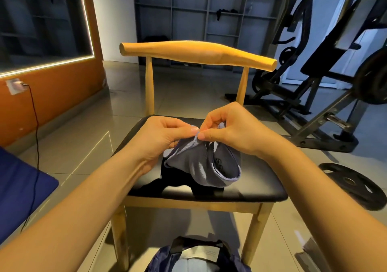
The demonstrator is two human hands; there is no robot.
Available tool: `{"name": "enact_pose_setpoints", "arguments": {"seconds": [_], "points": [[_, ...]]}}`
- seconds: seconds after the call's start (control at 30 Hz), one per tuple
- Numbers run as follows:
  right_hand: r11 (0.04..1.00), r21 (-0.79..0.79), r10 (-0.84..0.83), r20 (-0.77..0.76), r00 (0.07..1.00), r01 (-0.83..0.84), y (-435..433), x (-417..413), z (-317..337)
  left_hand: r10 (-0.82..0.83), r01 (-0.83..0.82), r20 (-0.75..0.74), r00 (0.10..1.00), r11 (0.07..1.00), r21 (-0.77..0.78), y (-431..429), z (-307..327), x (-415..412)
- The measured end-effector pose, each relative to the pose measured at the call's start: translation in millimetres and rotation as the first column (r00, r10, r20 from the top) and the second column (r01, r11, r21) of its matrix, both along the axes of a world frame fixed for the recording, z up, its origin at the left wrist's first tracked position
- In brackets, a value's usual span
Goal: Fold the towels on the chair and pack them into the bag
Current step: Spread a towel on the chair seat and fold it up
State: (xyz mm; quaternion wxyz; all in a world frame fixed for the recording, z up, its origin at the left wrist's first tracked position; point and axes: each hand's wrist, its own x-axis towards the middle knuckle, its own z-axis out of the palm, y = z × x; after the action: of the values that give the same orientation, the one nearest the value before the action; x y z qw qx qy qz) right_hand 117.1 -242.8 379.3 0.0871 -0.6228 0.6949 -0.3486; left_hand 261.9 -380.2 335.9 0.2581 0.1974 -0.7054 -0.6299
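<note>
A grey-blue towel hangs bunched just above the black seat of a wooden chair. My left hand and my right hand meet over the seat's middle, and each pinches the towel's top edge between thumb and fingers. Under the towel a black cloth lies on the seat, hard to tell apart from the seat. On the floor in front of the chair stands a dark blue bag, open at the top.
A black weight plate lies on the tiled floor at the right, with a black gym machine behind it. A blue cushion shows at the left edge. A black cable hangs from a wall socket on the orange wall.
</note>
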Motion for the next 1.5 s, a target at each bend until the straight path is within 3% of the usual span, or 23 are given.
{"name": "enact_pose_setpoints", "arguments": {"seconds": [0.33, 0.6, 0.7, 0.77, 0.83, 0.93, 1.03, 1.1, 1.17, 1.33, 1.5], "points": [[0.995, -0.066, -0.073, -0.040, 0.997, 0.070, -2, 2, -1, -0.075, 0.088, 0.091, 0.993, 0.986, -0.143, 6, 12, 8], [0.996, -0.050, -0.072, -0.061, 0.996, 0.069, -1, 3, 0, -0.130, 0.127, 0.004, 0.992, 0.959, -0.253, 8, 11, 13], [0.992, -0.095, -0.088, 0.000, 0.996, 0.088, 0, 4, 0, -0.075, 0.058, -0.060, 0.995, 0.969, -0.240, 6, 8, 12], [0.969, -0.156, -0.181, 0.079, 0.980, 0.192, 2, -6, 0, 0.032, -0.060, -0.122, 0.992, 0.970, -0.237, 0, 10, 10], [0.912, -0.170, -0.325, 0.252, 0.912, 0.372, 7, -23, 1, 0.178, -0.207, -0.187, 0.966, 0.968, -0.144, -13, 15, 10], [0.808, -0.049, -0.425, 0.641, 0.639, 0.587, 18, -53, -5, 0.392, -0.389, -0.203, 0.897, 0.920, 0.055, -35, 24, 11], [0.839, 0.017, -0.277, 0.873, 0.401, 0.544, 25, -74, -20, 0.484, -0.464, -0.180, 0.857, 0.874, 0.142, -44, 24, 9], [0.879, -0.013, -0.169, 0.927, 0.336, 0.477, 28, -83, -28, 0.500, -0.477, -0.157, 0.852, 0.864, 0.162, -47, 21, 5], [0.897, -0.043, -0.143, 0.913, 0.381, 0.439, 30, -87, -30, 0.507, -0.487, -0.152, 0.848, 0.860, 0.155, -50, 20, 3], [0.867, -0.116, -0.282, 0.687, 0.670, 0.484, 37, -76, -8, 0.529, -0.528, -0.162, 0.833, 0.848, 0.056, -63, 27, 3], [0.896, -0.280, -0.151, 0.537, 0.830, 0.344, 61, -49, 48, 0.600, -0.633, -0.229, 0.767, 0.765, -0.115, -74, 67, 10]]}}
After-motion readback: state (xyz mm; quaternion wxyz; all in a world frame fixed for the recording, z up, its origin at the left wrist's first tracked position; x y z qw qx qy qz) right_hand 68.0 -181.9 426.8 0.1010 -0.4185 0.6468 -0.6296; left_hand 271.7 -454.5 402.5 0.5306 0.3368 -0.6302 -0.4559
